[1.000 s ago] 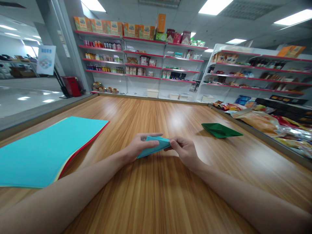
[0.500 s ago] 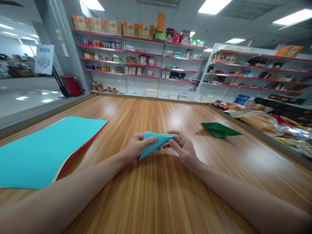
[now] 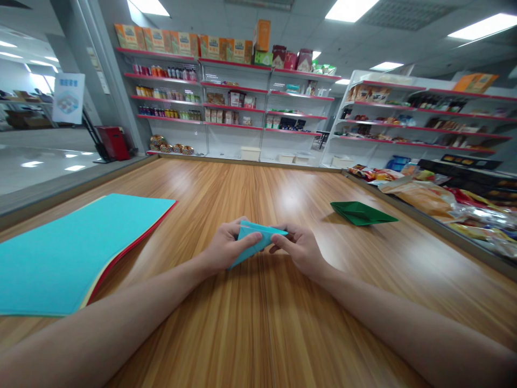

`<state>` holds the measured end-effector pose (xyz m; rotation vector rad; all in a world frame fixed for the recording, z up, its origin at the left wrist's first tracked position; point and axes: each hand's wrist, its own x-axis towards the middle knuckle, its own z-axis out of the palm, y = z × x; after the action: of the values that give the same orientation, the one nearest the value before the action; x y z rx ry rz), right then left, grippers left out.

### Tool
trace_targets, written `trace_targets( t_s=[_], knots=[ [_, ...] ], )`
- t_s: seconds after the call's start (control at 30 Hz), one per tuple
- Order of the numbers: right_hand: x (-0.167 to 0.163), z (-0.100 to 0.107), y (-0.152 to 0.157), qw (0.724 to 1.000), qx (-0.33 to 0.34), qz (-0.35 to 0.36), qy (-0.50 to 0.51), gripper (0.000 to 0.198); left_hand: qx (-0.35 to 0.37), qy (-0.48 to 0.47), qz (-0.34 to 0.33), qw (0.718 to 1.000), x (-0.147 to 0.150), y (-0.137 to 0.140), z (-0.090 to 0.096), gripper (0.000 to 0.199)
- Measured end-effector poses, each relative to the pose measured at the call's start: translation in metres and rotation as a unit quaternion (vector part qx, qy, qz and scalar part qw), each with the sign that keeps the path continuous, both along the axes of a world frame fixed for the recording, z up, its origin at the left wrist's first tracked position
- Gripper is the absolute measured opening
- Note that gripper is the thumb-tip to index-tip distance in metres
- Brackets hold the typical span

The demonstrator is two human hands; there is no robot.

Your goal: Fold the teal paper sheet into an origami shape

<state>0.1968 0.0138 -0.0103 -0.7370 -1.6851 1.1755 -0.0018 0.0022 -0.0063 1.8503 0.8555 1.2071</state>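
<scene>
A light-blue folded paper (image 3: 251,249), roughly triangular, is held between both hands above the middle of the wooden table (image 3: 226,334). My left hand (image 3: 224,247) is closed on its left part, thumb lying across the front face. On the right, my right hand (image 3: 301,249) pinches the paper near its pointed right corner, thumb in front and fingers behind. The fingers behind the paper are partly hidden. Further right, a dark green folded paper boat (image 3: 362,213) rests on the table.
A stack of coloured paper sheets (image 3: 89,242), blue on top with yellow and red edges below, lies at the left. Packaged snacks (image 3: 428,199) lie beyond the table's right edge. Stocked shelves (image 3: 232,86) stand behind the table.
My right hand has moved slightly left, and its thumb now presses on the paper's right part, where the fingers were looser before. The left hand keeps its hold.
</scene>
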Motion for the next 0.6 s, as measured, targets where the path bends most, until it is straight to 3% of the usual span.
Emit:
trace_targets(
  t_s=[0.4,0.6],
  knots=[
    [0.0006,-0.0032,0.0027,0.999,-0.025,0.007,0.037,0.036,0.006,0.009,0.050,0.999,0.0019,-0.0019,0.0015,0.038],
    [0.0000,-0.0017,0.0002,0.999,-0.036,0.008,0.023,0.035,0.017,0.024,0.034,0.999,0.0043,-0.0038,0.0029,0.024]
  ],
)
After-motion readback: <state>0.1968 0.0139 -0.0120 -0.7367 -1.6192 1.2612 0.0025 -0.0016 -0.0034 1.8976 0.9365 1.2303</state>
